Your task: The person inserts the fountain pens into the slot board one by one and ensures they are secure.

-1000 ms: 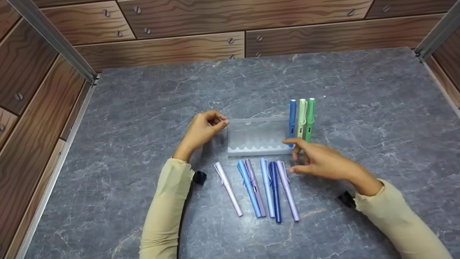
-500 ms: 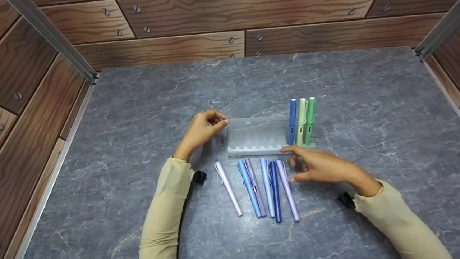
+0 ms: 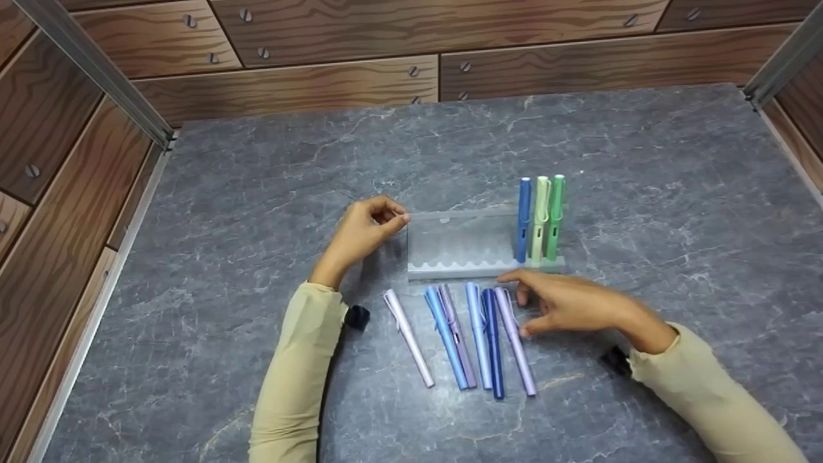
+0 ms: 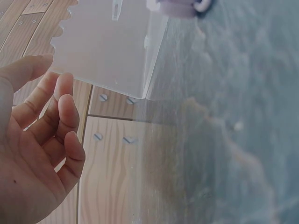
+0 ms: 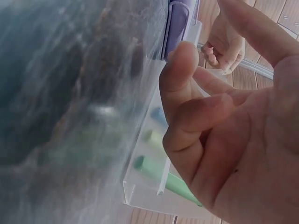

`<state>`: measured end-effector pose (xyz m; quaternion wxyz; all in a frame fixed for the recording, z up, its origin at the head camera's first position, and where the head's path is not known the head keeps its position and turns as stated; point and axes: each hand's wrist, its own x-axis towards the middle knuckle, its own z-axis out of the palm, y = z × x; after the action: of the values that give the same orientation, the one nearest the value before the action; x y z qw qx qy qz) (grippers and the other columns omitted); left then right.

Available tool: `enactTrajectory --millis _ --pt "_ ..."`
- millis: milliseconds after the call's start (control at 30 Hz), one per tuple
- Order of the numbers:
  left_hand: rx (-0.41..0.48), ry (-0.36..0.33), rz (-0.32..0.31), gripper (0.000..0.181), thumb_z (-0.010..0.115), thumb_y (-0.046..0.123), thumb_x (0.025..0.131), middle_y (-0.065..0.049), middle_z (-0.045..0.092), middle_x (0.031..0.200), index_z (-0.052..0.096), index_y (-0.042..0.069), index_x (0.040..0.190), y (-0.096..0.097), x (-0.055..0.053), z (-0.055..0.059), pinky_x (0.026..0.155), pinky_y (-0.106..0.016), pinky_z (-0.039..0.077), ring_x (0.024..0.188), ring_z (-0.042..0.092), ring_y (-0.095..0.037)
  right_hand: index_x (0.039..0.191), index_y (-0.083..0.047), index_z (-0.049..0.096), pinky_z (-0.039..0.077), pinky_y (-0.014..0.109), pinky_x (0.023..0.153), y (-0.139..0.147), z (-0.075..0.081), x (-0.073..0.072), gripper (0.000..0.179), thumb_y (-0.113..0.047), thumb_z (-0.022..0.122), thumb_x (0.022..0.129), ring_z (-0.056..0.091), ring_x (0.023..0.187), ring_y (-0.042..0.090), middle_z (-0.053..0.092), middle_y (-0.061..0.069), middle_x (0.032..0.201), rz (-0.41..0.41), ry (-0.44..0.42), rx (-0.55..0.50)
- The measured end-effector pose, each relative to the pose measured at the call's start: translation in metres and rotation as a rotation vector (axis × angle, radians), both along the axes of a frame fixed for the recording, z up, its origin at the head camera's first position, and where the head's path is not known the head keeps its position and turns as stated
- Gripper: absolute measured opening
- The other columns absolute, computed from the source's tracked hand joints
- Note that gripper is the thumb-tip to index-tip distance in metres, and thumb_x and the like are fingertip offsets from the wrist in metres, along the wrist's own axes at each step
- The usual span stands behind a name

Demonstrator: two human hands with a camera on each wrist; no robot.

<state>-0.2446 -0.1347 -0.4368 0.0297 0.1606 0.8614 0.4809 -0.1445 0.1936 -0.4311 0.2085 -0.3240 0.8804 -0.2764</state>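
Observation:
A clear pen stand (image 3: 460, 244) with a notched front ledge is on the table, three pens upright at its right end: a blue pen (image 3: 524, 218), a pale green pen (image 3: 539, 222) and a green pen (image 3: 555, 218). My left hand (image 3: 363, 231) pinches the stand's upper left edge between thumb and forefinger; the left wrist view shows the grip at the notched sheet (image 4: 103, 51). My right hand (image 3: 572, 302) hovers before the ledge with thumb and forefinger spread, holding nothing. Nearest to it lies a lilac pen (image 3: 516, 344).
More pens lie in front of the stand: a pale pink-lilac pen (image 3: 411, 341), a light blue pen (image 3: 447, 341), a purple pen (image 3: 461, 350), a periwinkle pen (image 3: 479, 341) and a dark blue pen (image 3: 493, 347). Wood-patterned panels (image 3: 334, 38) edge the grey marbled table (image 3: 289, 161).
My right hand has drawn down and toward me, away from the upright pens, uncovering their lower ends and the ledge. My left hand has kept its place.

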Motion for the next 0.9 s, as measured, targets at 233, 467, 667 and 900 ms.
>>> enactTrajectory --millis 233,467,667,900 --pt "-0.004 -0.003 0.005 0.018 0.070 0.022 0.087 -0.004 0.067 0.078 0.072 0.006 0.094 0.0008 -0.0001 -0.0001 0.067 -0.023 0.045 0.070 0.055 -0.009 0.137 -0.011 0.046 0.043 0.024 0.067 -0.0019 -0.0036 0.0001 0.070 -0.032 0.078 0.079 0.047 0.072 0.002 0.059 -0.001 0.100 -0.004 -0.002 0.043" --pt "0.013 -0.008 -0.001 0.017 0.070 0.020 0.088 -0.002 0.065 0.077 0.071 0.005 0.094 0.0011 0.0001 0.0001 0.065 -0.021 0.044 0.069 0.054 -0.009 0.138 -0.010 0.045 0.043 0.023 0.066 -0.0043 -0.0037 -0.0012 0.070 -0.025 0.078 0.078 0.046 0.074 0.005 0.057 0.000 0.099 -0.005 -0.017 0.060" --pt "0.017 -0.005 0.001 0.016 0.070 0.021 0.088 -0.003 0.066 0.077 0.071 0.006 0.094 0.0009 -0.0004 0.0000 0.066 -0.023 0.044 0.069 0.054 -0.010 0.137 -0.010 0.046 0.042 0.023 0.067 -0.0063 -0.0042 -0.0008 0.067 -0.022 0.077 0.078 0.045 0.074 0.005 0.055 -0.002 0.097 -0.001 0.029 0.091" --pt "0.001 0.000 0.003 0.017 0.070 0.021 0.088 -0.006 0.068 0.079 0.071 0.005 0.094 0.0005 -0.0002 -0.0008 0.067 -0.024 0.045 0.070 0.055 -0.010 0.135 -0.010 0.046 0.042 0.024 0.066 -0.0070 -0.0038 0.0010 0.066 -0.021 0.076 0.077 0.045 0.075 0.004 0.055 -0.002 0.095 0.010 0.071 0.095"
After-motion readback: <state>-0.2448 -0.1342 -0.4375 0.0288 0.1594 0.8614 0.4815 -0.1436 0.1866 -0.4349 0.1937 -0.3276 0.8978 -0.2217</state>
